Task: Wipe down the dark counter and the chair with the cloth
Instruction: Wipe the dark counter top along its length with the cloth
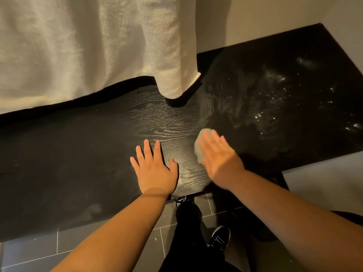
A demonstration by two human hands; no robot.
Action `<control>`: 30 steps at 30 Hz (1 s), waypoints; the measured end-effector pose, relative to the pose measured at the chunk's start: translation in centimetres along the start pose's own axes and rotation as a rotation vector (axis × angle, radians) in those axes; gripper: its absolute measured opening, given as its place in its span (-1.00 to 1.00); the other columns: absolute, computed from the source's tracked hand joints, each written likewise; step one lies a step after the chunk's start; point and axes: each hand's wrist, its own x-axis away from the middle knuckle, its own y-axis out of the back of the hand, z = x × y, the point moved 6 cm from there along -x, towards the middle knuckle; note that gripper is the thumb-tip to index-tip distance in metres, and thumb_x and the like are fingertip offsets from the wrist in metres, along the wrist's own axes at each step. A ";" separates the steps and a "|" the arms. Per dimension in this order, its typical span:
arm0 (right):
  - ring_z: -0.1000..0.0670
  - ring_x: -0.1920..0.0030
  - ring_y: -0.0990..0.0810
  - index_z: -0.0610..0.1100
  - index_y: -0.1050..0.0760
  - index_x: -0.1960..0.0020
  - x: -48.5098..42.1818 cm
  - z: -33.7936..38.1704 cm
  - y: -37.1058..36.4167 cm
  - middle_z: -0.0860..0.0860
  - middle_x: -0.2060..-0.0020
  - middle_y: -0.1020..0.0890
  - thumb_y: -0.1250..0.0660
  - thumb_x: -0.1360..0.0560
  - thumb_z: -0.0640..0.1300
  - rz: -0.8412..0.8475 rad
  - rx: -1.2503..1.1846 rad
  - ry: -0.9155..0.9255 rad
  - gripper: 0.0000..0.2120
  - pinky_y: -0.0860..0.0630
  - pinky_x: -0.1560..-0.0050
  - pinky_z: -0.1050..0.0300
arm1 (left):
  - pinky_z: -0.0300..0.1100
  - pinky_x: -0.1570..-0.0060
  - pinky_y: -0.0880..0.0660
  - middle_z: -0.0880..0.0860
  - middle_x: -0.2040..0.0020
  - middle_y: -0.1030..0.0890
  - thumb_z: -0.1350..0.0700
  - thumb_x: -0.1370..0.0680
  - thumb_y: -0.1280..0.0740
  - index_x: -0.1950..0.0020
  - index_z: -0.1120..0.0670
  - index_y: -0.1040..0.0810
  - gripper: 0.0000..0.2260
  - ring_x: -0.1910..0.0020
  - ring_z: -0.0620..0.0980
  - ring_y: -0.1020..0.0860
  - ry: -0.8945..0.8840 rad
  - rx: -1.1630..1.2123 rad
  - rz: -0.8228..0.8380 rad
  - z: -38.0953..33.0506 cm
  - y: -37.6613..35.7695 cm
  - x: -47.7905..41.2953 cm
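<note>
The dark wood-grain counter (78, 158) runs across the view and meets a glossy black section (284, 99) on the right, streaked and speckled with wet spots. My left hand (155, 167) lies flat on the counter near its front edge, fingers spread. To its right my right hand (218, 154), blurred, presses with straight fingers on a pale bunched cloth (202, 142) at the seam between the two surfaces. No chair is in view.
A white towel (98, 46) hangs down over the back of the counter, its lower corner reaching the surface. A pale wall (275, 22) stands behind. Below the counter edge are dark floor tiles (59, 248), my dark trousers and black shoes (220, 238).
</note>
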 end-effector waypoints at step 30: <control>-0.19 -0.65 0.14 -0.13 0.03 -0.68 -2.0 -0.8 0.8 -0.09 -0.66 0.04 0.00 -0.69 0.14 0.109 -0.007 0.014 -0.35 0.02 -0.63 -0.18 | 0.19 -0.66 0.10 0.04 -0.72 -0.10 0.00 -0.67 -0.17 -0.67 -0.07 -0.26 -0.47 -0.71 0.13 0.04 -0.288 0.112 0.096 -5.5 1.2 -4.5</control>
